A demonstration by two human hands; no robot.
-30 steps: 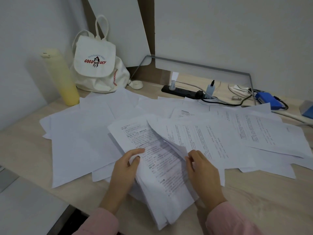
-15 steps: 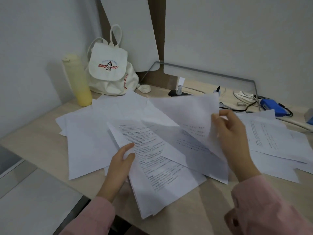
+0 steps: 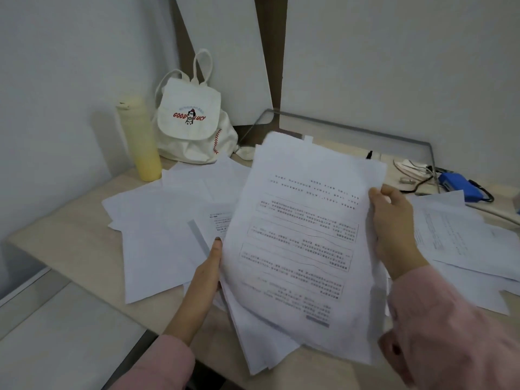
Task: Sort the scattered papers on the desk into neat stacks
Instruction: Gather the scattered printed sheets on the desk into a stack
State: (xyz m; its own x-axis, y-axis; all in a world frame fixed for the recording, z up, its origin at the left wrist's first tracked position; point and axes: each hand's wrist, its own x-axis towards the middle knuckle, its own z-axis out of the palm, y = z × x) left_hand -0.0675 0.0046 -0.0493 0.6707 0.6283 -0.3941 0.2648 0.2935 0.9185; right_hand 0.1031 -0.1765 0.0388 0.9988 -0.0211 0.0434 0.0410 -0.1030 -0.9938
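- Sheets of white printed paper [image 3: 304, 243], a loose bundle, sit between my hands over the near edge of the pale wooden counter [image 3: 70, 237].
- My left hand [image 3: 206, 274] grips the bundle's left edge, fingers hidden beneath; my right hand [image 3: 394, 226] pinches the top sheet's right edge.
- More white papers [image 3: 152, 235] lie scattered on the counter to both sides, partly hidden by the bundle.
- Behind them, a tall yellow bottle [image 3: 140, 142] stands just beside a white canvas backpack [image 3: 194, 128]; far right, a blue box [image 3: 458, 184] lies among cables [image 3: 413, 170].

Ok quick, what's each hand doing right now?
Left hand: holding the paper bundle by its left edge.
Right hand: holding the printed sheet by its right edge.
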